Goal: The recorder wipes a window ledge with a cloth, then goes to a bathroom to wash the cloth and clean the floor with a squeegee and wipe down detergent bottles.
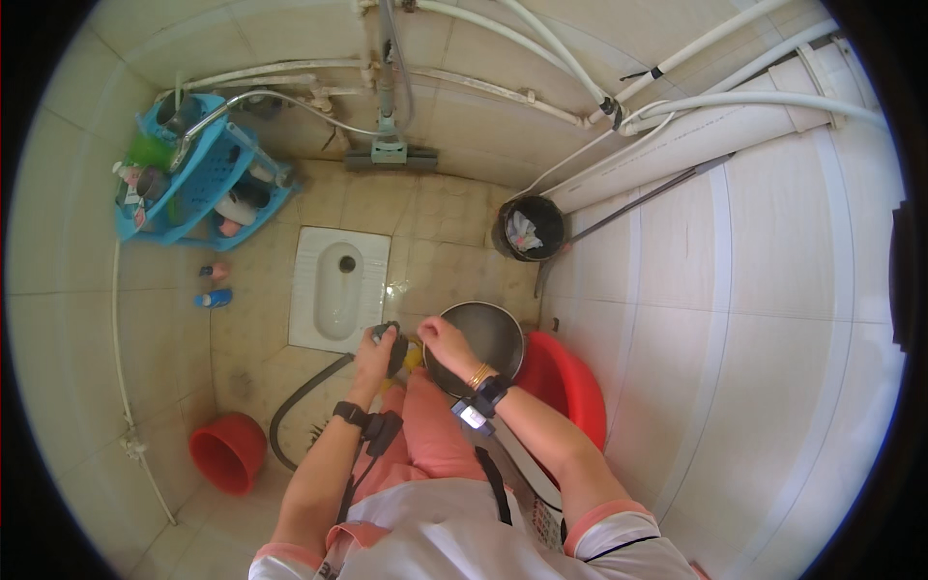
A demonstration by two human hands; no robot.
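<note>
My left hand (376, 353) is closed on a dark, wet-looking bundle (395, 348), perhaps cloth; its exact kind cannot be told. To its right, my right hand (442, 342) is curled over the left rim of a round metal basin (487, 341). Whether its fingers pinch something small is not clear. The basin, grey inside, stands beside my legs, against a large red tub (569, 384). Yellow footwear (413, 354) shows between my hands.
A white squat toilet (341, 288) lies ahead. A blue shelf rack (210, 181) with bottles fills the left corner. A black bin (533, 228) holds crumpled waste. A sponge mop (390, 152) leans on the far wall. A red bucket (228, 453) and a grey hose (290, 413) lie left.
</note>
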